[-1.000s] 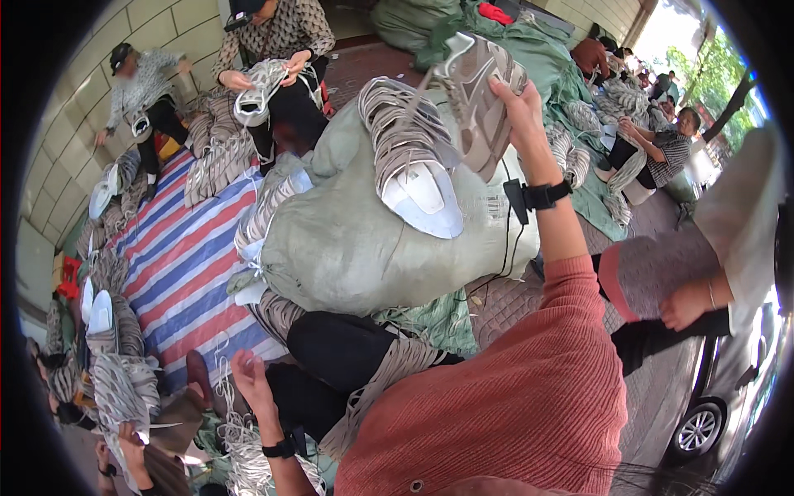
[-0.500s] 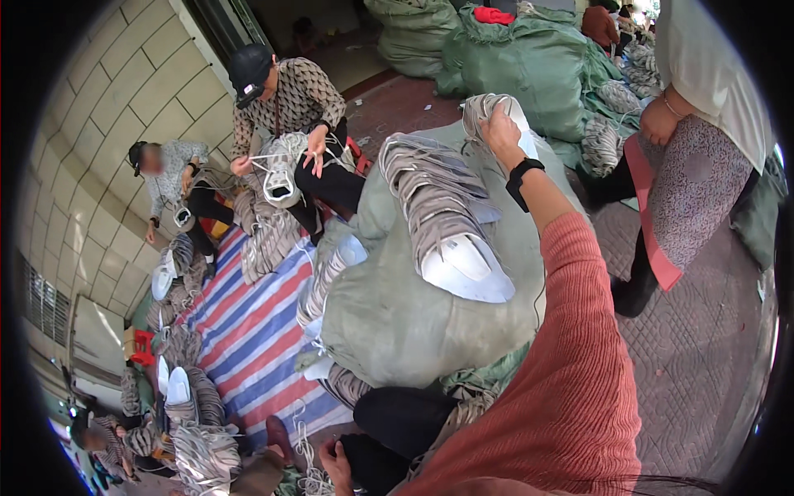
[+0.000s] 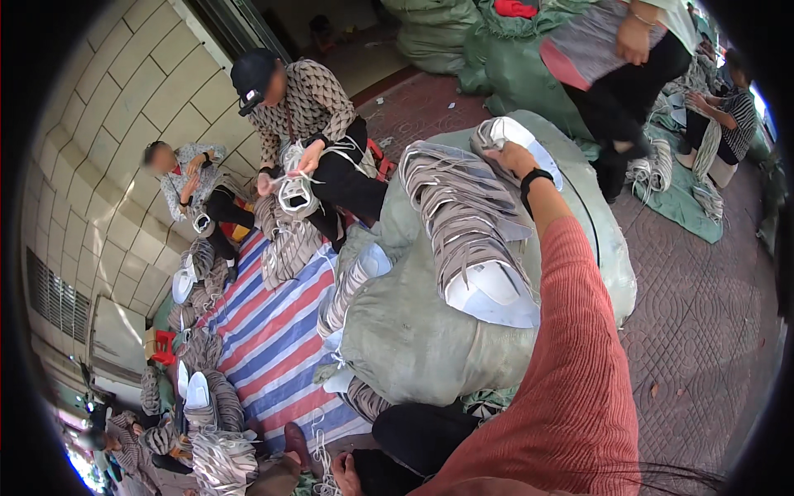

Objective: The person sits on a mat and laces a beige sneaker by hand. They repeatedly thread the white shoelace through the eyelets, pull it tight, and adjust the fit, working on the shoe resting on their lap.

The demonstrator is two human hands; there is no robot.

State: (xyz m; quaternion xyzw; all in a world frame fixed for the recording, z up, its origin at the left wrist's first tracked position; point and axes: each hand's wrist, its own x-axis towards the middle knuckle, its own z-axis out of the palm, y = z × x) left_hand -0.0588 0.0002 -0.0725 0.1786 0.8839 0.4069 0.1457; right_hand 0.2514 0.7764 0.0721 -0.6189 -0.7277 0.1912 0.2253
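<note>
Green sacking lies beneath a grey-and-white shoe upper.

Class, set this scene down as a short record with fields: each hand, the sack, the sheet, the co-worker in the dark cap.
Right hand: touching a grey-and-white shoe on the sack; grip unclear
Left hand: beside the dark knee; holding anything, cannot tell
Sack: pale green, overlapping shoes on top
Sheet: red, white and blue stripes
Co-worker: dark cap, hands at another shoe
</note>
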